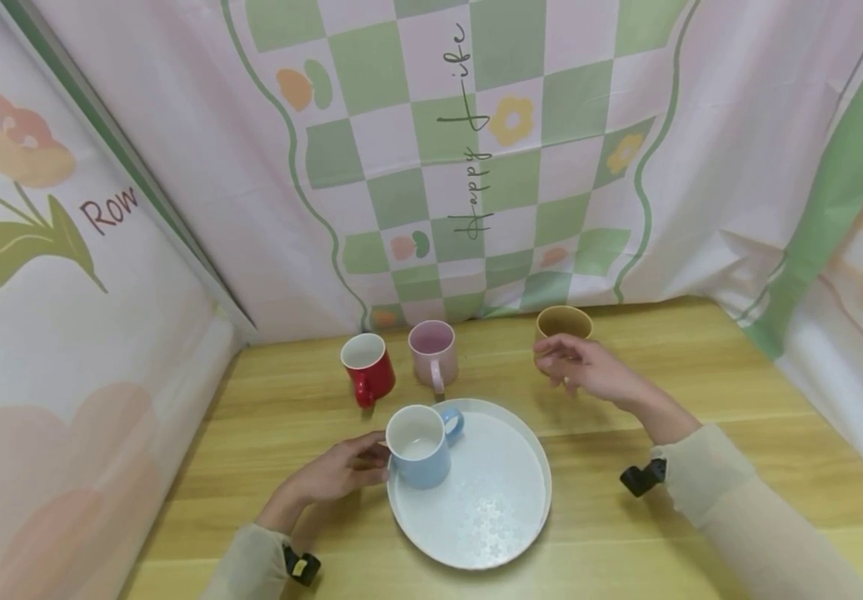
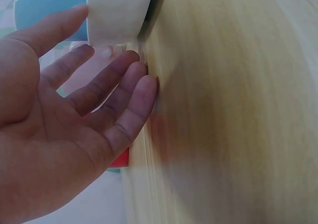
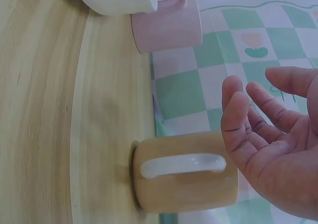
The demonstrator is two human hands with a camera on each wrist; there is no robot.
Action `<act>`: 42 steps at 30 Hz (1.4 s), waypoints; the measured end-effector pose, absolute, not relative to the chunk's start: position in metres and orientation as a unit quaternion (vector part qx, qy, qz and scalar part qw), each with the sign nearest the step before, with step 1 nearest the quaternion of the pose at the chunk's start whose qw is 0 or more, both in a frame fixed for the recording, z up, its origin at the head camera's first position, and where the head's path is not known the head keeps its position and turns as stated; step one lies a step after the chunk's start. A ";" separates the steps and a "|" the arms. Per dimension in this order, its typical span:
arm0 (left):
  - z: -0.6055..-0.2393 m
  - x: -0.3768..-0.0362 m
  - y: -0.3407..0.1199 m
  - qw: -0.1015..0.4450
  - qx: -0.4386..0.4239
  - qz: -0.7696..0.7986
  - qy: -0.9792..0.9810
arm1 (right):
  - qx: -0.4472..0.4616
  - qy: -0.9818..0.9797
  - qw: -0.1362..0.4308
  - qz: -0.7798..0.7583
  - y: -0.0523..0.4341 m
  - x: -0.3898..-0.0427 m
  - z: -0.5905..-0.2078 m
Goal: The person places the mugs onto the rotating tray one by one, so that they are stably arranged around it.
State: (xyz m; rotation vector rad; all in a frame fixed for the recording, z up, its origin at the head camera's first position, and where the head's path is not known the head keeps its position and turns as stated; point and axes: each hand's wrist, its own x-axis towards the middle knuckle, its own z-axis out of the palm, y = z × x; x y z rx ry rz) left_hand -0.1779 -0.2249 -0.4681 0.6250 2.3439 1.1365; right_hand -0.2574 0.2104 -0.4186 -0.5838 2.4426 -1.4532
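Wooden worktop, checked cloth behind. White tray at lower centre, blue mug on its left edge. Left hand just beside blue mug, fingers straight, slightly apart, holding nothing. Right hand right of centre, fingers loosely spread, close before tan mug, no grip. Red mug and pink mug behind tray.

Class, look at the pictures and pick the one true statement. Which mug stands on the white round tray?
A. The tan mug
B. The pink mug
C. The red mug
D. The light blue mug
D. The light blue mug stands on the near left part of the white tray, with the left hand beside it, while the red mug, pink mug and tan mug all stand on the wooden table behind the tray.
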 end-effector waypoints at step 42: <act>-0.470 -0.178 -0.224 0.229 0.225 0.409 0.854 | -0.142 0.853 0.104 -0.491 0.253 -0.253 -0.417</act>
